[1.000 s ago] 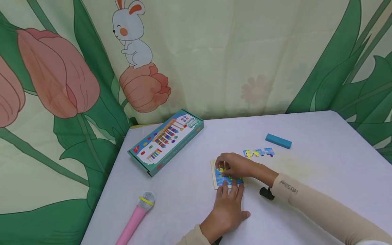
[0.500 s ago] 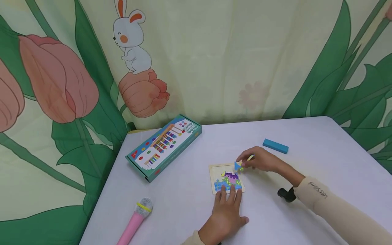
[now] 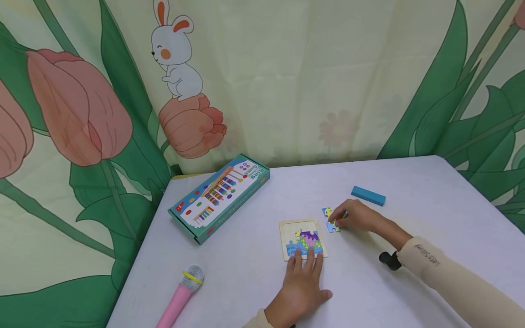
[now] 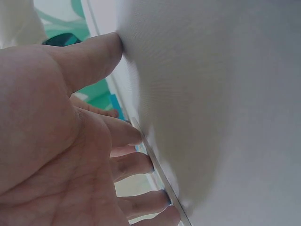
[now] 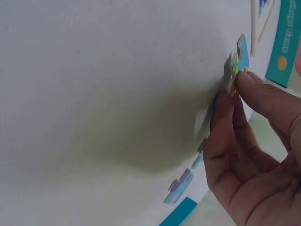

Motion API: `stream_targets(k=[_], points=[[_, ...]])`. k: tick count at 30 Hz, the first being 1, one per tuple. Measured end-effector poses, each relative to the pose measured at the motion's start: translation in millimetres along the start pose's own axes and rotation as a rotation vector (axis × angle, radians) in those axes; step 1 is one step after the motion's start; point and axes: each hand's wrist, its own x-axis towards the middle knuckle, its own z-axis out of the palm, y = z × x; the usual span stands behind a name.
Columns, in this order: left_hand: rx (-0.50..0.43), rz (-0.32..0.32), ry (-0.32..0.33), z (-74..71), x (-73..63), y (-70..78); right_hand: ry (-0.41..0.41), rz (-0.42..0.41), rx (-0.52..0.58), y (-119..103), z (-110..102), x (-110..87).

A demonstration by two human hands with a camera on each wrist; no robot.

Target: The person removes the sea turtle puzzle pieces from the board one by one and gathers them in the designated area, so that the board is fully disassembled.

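Note:
A wooden jigsaw puzzle tray (image 3: 283,237) lies in the middle of the table, its lower part filled with blue, purple and green pieces and its upper part bare. My left hand (image 3: 299,287) rests with fingers spread on the tray's near edge; in the left wrist view its fingertips touch that thin edge. Right of the tray, my right hand (image 3: 357,216) pinches a blue and yellow puzzle piece (image 5: 242,54) between thumb and fingers, low over the tabletop. Another puzzle piece (image 3: 326,211) lies just behind, partly hidden by the hand.
A blue block (image 3: 368,196) lies beyond my right hand. At the back left is a green ring game box (image 3: 221,196), and a pink toy microphone (image 3: 182,294) lies at the front left. More loose pieces (image 5: 179,186) show near the block in the right wrist view.
My right hand has moved from over the tray's upper part out to the right, taking the puzzle piece down near the tabletop. My left hand keeps its place on the tray.

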Motion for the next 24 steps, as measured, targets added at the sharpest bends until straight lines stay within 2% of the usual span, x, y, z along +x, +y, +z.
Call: stream_targets(k=[8, 12, 15, 18, 24], points=[[0.024, 0.003, 0.027, 7.5, 3.2, -1.2, 0.099, 0.072, -0.053, -10, 9, -0.2], [0.016, 0.004, 0.02, 3.7, 1.1, -0.7, 0.132, 0.017, -0.093, -16, 15, 0.9], [-0.006, 0.006, 0.009, 0.2, -1.1, -0.3, 0.113, -0.072, -0.091, -24, 21, 2.5], [-0.017, 0.009, 0.004, 0.9, -0.7, -0.8, 0.06, -0.146, -0.075, -35, 28, 5.1], [0.009, 0.018, 0.021, 8.9, 5.1, -2.3, -0.014, -0.156, -0.072, -53, 45, 11.4]])
